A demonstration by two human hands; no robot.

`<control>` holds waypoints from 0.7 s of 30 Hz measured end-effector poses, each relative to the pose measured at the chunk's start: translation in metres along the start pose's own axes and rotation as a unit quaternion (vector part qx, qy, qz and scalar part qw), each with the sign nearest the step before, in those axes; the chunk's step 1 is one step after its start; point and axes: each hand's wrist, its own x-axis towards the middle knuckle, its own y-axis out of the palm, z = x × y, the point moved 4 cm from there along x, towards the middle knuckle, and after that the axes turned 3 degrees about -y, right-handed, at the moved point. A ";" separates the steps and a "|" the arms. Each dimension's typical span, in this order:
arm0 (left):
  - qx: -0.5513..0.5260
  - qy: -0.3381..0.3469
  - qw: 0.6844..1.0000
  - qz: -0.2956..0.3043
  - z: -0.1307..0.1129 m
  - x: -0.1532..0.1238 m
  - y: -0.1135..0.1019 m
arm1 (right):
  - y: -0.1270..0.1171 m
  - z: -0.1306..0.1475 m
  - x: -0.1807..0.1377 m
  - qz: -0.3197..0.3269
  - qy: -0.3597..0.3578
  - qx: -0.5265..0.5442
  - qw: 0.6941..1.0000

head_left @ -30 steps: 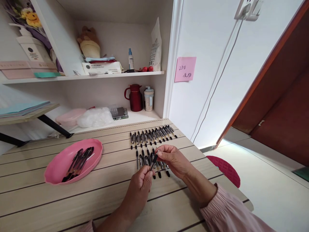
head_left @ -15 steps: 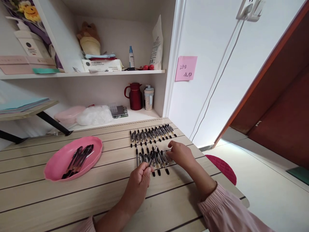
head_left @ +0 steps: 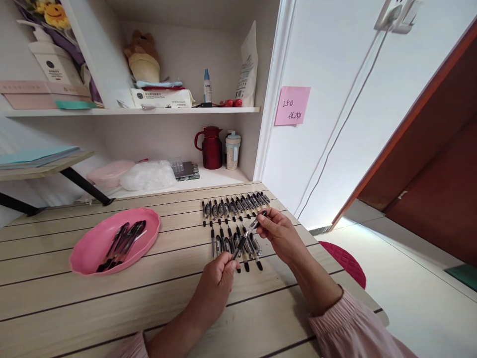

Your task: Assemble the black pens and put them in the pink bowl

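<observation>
My left hand [head_left: 219,276] is closed round the rear of an uncapped pen [head_left: 240,246], whose tip points up and to the right. Between the fingers of my right hand [head_left: 280,232] is a pen cap [head_left: 257,223], held close to that tip; whether the two touch I cannot tell. Beneath my hands lies a row of pens and caps [head_left: 228,244], partly hidden by the held pen. Farther back on the table runs a second row of pens with caps between them [head_left: 234,208].
A pink plate [head_left: 80,251] at the left holds several capped pens [head_left: 124,243]. Behind the wooden table [head_left: 164,303] stand shelves with a red jug [head_left: 212,149], a light tumbler [head_left: 232,151] and a cotton-like white bundle [head_left: 149,175]. A dark pink stool [head_left: 345,263] is beyond the right edge.
My right hand has picked up a cap from the near row and brought it left and up to the pen's tip. My left hand still holds the pen.
</observation>
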 end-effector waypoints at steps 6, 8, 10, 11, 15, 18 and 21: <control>0.027 -0.014 0.999 0.015 -0.003 0.000 -0.001 | 0.006 -0.001 -0.004 0.014 0.003 0.035 0.999; 0.024 -0.010 1.000 0.009 -0.003 0.000 0.000 | 0.007 0.000 -0.004 0.019 0.005 0.028 0.999; 0.023 -0.004 1.000 0.004 -0.003 0.000 0.000 | 0.010 -0.001 -0.006 0.034 0.015 0.017 0.999; 0.025 -0.001 1.000 0.002 -0.002 0.001 0.000 | 0.012 -0.002 -0.007 0.045 0.023 0.010 0.999; 0.028 0.005 1.000 -0.010 -0.001 0.003 -0.002 | 0.022 -0.010 -0.012 0.091 0.057 -0.018 0.994; 0.029 0.008 0.999 -0.017 0.000 0.004 -0.003 | 0.028 -0.017 -0.015 0.115 0.076 -0.034 0.990; 0.039 0.013 0.999 -0.021 0.000 0.005 -0.003 | 0.030 -0.022 -0.016 0.126 0.081 -0.036 0.988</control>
